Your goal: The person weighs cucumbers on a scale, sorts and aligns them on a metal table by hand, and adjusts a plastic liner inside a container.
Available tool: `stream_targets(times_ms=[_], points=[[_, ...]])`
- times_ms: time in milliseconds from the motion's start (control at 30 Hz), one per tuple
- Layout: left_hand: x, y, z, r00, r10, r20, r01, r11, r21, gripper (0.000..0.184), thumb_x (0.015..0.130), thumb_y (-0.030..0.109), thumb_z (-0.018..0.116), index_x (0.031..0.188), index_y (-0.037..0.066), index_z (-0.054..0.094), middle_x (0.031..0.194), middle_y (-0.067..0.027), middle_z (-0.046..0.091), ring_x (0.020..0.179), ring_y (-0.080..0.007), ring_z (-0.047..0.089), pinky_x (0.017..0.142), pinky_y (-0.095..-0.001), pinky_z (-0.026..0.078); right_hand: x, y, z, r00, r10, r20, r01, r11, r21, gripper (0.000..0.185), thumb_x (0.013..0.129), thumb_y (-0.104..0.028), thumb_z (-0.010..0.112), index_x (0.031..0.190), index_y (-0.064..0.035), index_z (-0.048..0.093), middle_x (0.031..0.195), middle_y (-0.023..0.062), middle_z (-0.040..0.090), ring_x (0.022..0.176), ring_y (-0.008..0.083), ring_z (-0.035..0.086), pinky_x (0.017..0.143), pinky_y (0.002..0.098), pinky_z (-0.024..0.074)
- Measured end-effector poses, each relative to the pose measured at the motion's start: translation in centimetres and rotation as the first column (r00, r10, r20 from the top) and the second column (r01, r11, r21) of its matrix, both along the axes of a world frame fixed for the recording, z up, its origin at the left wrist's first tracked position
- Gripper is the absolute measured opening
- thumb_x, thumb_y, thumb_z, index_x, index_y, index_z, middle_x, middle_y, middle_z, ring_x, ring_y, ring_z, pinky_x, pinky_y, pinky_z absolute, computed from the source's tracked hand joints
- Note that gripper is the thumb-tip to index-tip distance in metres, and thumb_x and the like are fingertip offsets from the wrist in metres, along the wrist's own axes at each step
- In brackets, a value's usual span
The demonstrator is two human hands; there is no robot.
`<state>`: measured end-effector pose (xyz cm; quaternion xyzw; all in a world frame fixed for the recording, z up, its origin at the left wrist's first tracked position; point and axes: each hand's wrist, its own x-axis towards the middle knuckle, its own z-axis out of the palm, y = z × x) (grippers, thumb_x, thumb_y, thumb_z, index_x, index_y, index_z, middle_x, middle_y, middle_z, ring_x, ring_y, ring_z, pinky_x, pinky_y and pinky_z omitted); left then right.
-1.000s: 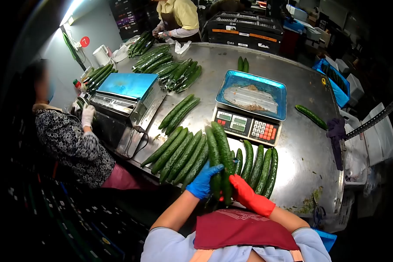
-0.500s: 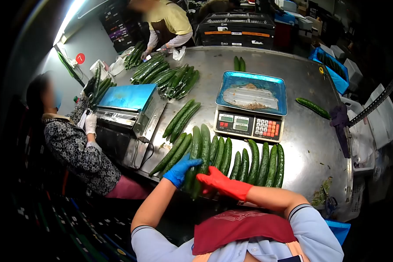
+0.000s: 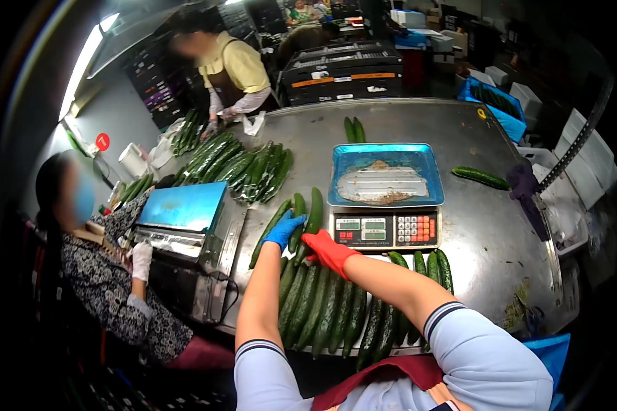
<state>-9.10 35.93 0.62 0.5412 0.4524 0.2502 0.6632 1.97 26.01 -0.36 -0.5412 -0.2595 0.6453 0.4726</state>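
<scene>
My left hand [image 3: 286, 231], in a blue glove, is closed around a dark green cucumber [image 3: 297, 205] left of the scale. Just beside it, my right hand [image 3: 328, 252], in a red glove, grips a second, longer cucumber [image 3: 315, 209]; its fingers are partly hidden. Another cucumber [image 3: 268, 236] lies on the table to the left of my blue glove. Below my hands, a row of several cucumbers [image 3: 320, 312] lies side by side along the near table edge, partly covered by my right forearm.
A digital scale [image 3: 384, 231] with a blue tray [image 3: 434, 181] stands to the right. Bagged cucumbers [image 3: 264, 168] lie at the back left, near a sealing machine [image 3: 178, 212]. One co-worker [image 3: 116, 274] is at the left, another [image 3: 240, 68] at the back. A single cucumber [image 3: 480, 177] lies right.
Both hands have moved forward, away from my body, carrying cucumbers from above the near row to beside the scale. The camera view has shifted too.
</scene>
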Motion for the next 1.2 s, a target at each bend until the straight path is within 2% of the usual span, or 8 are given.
stream_targets(times_ms=[300,600,833,967,1000,1033,1133,1200], points=[[1.5,1.8,-4.2,0.672,0.041,-0.740,0.425,0.797,0.430,0.052,0.078,0.015,0.057,0.126,-0.002,0.047,0.105,-0.0275,0.060,0.095,-0.0385,0.060,0.082,-0.0427,0.048,1.4,-3.7,3.4,0.992,-0.051,0.114,0.008,0.939,0.344,0.028,0.070,-0.017,0.063,0.091,0.0012,0.061,0.078,0.0148,0.063,0.063,0.0240,0.061,0.052,0.0364,0.0495],[-4.8,8.3,-11.9,0.755,0.355,-0.551,0.396,0.424,0.815,0.047,0.082,0.025,0.057,0.116,-0.008,0.053,0.105,-0.0260,0.061,0.097,-0.0385,0.058,0.085,-0.0437,0.046,4.2,-19.3,5.1,0.991,0.132,-0.035,-0.078,0.757,0.648,0.020,0.088,-0.013,0.044,0.097,-0.0014,0.058,0.081,0.0066,0.061,0.066,0.0172,0.061,0.061,0.0297,0.0503],[7.7,-9.0,4.7,0.887,0.194,-0.420,0.349,0.315,0.883,0.026,0.090,0.019,0.054,0.110,0.002,0.060,0.108,-0.0173,0.061,0.092,-0.0275,0.057,0.085,-0.0418,0.047,15.8,-43.5,-0.1,0.836,-0.498,0.230,0.391,0.835,0.388,0.026,0.087,-0.012,0.055,0.111,-0.0011,0.059,0.091,0.0125,0.065,0.077,0.0217,0.064,0.070,0.0321,0.0515],[16.0,-19.7,7.0,0.913,-0.088,-0.398,0.398,0.406,0.823,0.027,0.091,0.018,0.052,0.112,0.002,0.058,0.109,-0.0155,0.061,0.093,-0.0250,0.058,0.085,-0.0388,0.047,18.8,-64.9,-0.6,-0.017,-0.542,0.840,0.694,0.599,0.400,0.031,0.082,-0.007,0.060,0.113,-0.0048,0.058,0.101,0.0154,0.064,0.092,0.0304,0.062,0.078,0.0380,0.0498],[18.0,-20.6,5.2,0.907,-0.166,-0.386,0.416,0.488,0.768,0.040,0.090,0.023,0.050,0.122,-0.002,0.051,0.114,-0.0162,0.060,0.100,-0.0252,0.058,0.087,-0.0342,0.047,18.8,-70.6,-3.1,0.079,-0.747,0.660,0.931,0.291,0.218,0.034,0.080,-0.008,0.062,0.113,-0.0052,0.058,0.104,0.0173,0.063,0.098,0.0332,0.061,0.080,0.0398,0.0494],[19.8,-24.8,4.5,0.875,-0.418,-0.245,0.470,0.608,0.640,0.036,0.089,0.017,0.051,0.120,-0.001,0.054,0.113,-0.0147,0.061,0.099,-0.0229,0.058,0.084,-0.0334,0.048,18.3,-75.9,-4.9,-0.431,-0.296,0.852,0.825,0.252,0.505,0.037,0.079,-0.010,0.064,0.116,-0.0053,0.056,0.110,0.0194,0.060,0.105,0.0350,0.057,0.085,0.0406,0.0478],[23.2,-41.7,3.6,0.641,-0.753,-0.148,0.750,0.573,0.330,0.032,0.087,0.010,0.052,0.118,0.000,0.056,0.110,-0.0105,0.061,0.101,-0.0203,0.056,0.087,-0.0315,0.046,14.7,-88.1,-6.0,-0.443,0.178,0.879,0.884,-0.073,0.461,0.057,0.081,-0.027,0.063,0.126,0.0035,0.046,0.127,0.0261,0.048,0.115,0.0401,0.049,0.095,0.0423,0.0416],[23.5,-49.0,-0.3,0.436,-0.895,-0.092,0.899,0.437,0.017,0.041,0.088,0.011,0.052,0.128,0.001,0.048,0.121,-0.0129,0.056,0.108,-0.0225,0.054,0.094,-0.0337,0.043,12.7,-91.9,-7.1,-0.219,-0.159,0.963,0.939,-0.304,0.163,0.071,0.080,-0.037,0.064,0.131,0.0043,0.039,0.131,0.0250,0.046,0.118,0.0364,0.048,0.098,0.0403,0.0390]])
